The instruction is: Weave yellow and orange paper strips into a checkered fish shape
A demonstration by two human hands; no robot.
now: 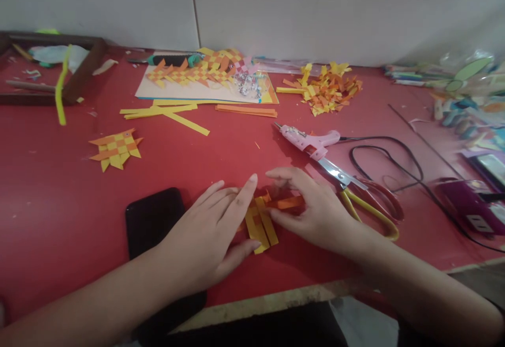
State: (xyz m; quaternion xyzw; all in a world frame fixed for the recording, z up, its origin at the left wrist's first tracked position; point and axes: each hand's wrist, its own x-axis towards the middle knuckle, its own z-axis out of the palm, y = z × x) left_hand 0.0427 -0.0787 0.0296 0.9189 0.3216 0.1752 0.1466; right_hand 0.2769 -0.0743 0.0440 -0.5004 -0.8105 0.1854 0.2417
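Note:
Yellow and orange paper strips [261, 226], partly woven together, lie on the red table near its front edge. My left hand [215, 226] rests over their left side with fingers stretched out, its thumb at a yellow strip's lower end. My right hand [311, 205] curves around the right side, thumb and index fingertips apart. Between them an orange strip [290, 202] sticks out from the weave; no firm grip on it shows. My left fingers hide part of the weave. A finished woven paper fish [118, 149] lies farther left.
A black phone [153, 215] lies under my left forearm. On the right are a pink glue gun [307, 139] with a black cord and scissors [371, 205]. Loose yellow strips [165, 110], orange strips [246, 110], a scrap pile [335, 89] and a wooden tray [84, 73] lie behind.

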